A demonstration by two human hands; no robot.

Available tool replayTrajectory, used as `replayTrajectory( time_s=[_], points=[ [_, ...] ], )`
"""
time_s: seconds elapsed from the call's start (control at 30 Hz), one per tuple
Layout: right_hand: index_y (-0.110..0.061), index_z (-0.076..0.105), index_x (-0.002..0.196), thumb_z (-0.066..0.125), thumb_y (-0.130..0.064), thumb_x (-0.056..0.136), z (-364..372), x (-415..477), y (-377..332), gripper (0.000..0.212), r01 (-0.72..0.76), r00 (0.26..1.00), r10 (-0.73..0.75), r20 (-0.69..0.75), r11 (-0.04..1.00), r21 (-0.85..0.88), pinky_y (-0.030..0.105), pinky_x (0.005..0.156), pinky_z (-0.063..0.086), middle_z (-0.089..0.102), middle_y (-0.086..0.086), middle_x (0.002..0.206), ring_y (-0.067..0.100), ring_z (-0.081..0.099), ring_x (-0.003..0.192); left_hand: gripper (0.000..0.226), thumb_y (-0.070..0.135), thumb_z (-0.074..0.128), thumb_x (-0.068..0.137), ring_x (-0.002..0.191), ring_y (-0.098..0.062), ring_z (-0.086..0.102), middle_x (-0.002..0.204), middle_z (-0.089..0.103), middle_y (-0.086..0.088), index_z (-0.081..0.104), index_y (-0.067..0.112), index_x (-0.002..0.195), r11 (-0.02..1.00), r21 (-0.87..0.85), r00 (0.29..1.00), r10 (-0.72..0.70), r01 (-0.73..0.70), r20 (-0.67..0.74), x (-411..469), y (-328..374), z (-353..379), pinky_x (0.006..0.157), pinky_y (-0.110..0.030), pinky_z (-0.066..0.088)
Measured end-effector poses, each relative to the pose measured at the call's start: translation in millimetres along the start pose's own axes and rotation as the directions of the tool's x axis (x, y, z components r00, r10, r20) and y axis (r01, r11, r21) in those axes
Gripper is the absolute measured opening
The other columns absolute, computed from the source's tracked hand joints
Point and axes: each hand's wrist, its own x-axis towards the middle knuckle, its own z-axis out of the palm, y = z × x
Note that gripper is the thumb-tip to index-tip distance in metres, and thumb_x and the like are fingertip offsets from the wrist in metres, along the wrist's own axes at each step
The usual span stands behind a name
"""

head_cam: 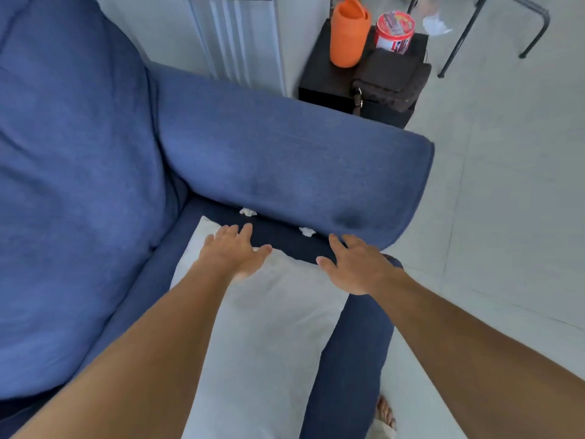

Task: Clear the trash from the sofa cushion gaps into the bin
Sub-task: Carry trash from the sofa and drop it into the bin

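While both hands reach over the dark gap beside the sofa arm, fingers straight, spread apart and holding nothing, two scraps of trash lie in that gap ahead of them. The far paper wad sits just beyond the fingertips of the left hand. The near paper wad lies between the hands, just left of the right hand, so each hand probably has its own nearest pick.
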Motion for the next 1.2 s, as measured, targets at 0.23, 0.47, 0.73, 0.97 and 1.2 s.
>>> replayTrajectory(
  time_s=[0.23, 0.47, 0.73, 0.97, 1.2],
  points=[
    [-0.016, 0.007, 0.154, 0.024, -0.053, 0.099, 22.1, 49.4, -9.6, 0.069, 0.006, 0.999, -0.006, -0.042, 1.000, -0.006, 0.044, 0.119, 0.011, 0.006, 0.006, 0.160, 0.025, 0.004, 0.147, 0.072, 0.058, 0.034, 0.094, 0.145, -0.024, 0.018, 0.156, 0.025, -0.006, 0.019, 0.018, 0.153, 0.996, 0.058, 0.997, 0.072, -0.070, -0.033, 54.7, -10.7, 9.6, 0.117, -0.042, 0.018],
    [-0.019, 0.000, 0.154, 0.025, -0.053, 0.098, 42.9, 119.5, -23.6, 0.070, 0.088, 0.996, -0.088, 0.011, 0.995, -0.053, 0.044, 0.119, 0.008, -0.003, 0.001, 0.161, 0.025, 0.004, 0.148, 0.074, 0.058, 0.035, 0.094, 0.146, -0.030, 0.014, 0.161, 0.011, -0.010, 0.014, 0.021, 0.154, 0.989, 0.098, 0.993, 0.110, -0.113, 0.032, 133.6, -23.7, 36.6, 0.117, -0.044, 0.015],
    [-0.015, -0.001, 0.154, 0.042, -0.057, 0.091, 58.9, 147.8, -25.6, 0.087, 0.066, 0.998, -0.065, 0.020, 0.997, -0.046, 0.040, 0.120, 0.006, 0.002, 0.001, 0.160, 0.023, 0.005, 0.147, 0.093, 0.063, 0.044, 0.087, 0.148, -0.026, 0.006, 0.161, 0.004, -0.012, 0.005, 0.012, 0.154, 0.986, 0.077, 0.988, 0.149, -0.147, -0.027, 173.8, -37.0, 67.5, 0.120, -0.043, 0.005],
    [-0.010, 0.024, 0.147, 0.053, -0.054, 0.088, 71.0, 164.6, -34.9, 0.079, 0.023, 0.999, -0.021, 0.041, 0.999, -0.034, 0.041, 0.118, 0.014, 0.023, 0.009, 0.150, 0.029, 0.021, 0.140, 0.080, 0.061, 0.048, 0.084, 0.143, -0.026, 0.020, 0.151, 0.028, -0.010, 0.029, 0.016, 0.148, 0.966, 0.069, 0.961, 0.257, -0.251, -0.099, 192.1, -47.5, 88.0, 0.119, -0.044, 0.007],
    [-0.015, 0.026, 0.147, 0.063, -0.059, 0.079, 57.8, 180.3, -26.4, 0.090, 0.010, 0.993, -0.013, 0.119, 1.000, 0.023, 0.035, 0.113, 0.026, 0.026, 0.005, 0.153, 0.024, 0.029, 0.140, 0.077, 0.064, 0.053, 0.080, 0.129, -0.035, 0.042, 0.149, 0.026, -0.005, 0.040, 0.020, 0.142, 0.955, 0.060, 0.957, 0.291, -0.291, 0.009, 203.4, -46.1, 74.5, 0.108, -0.041, 0.033]
  ],
)
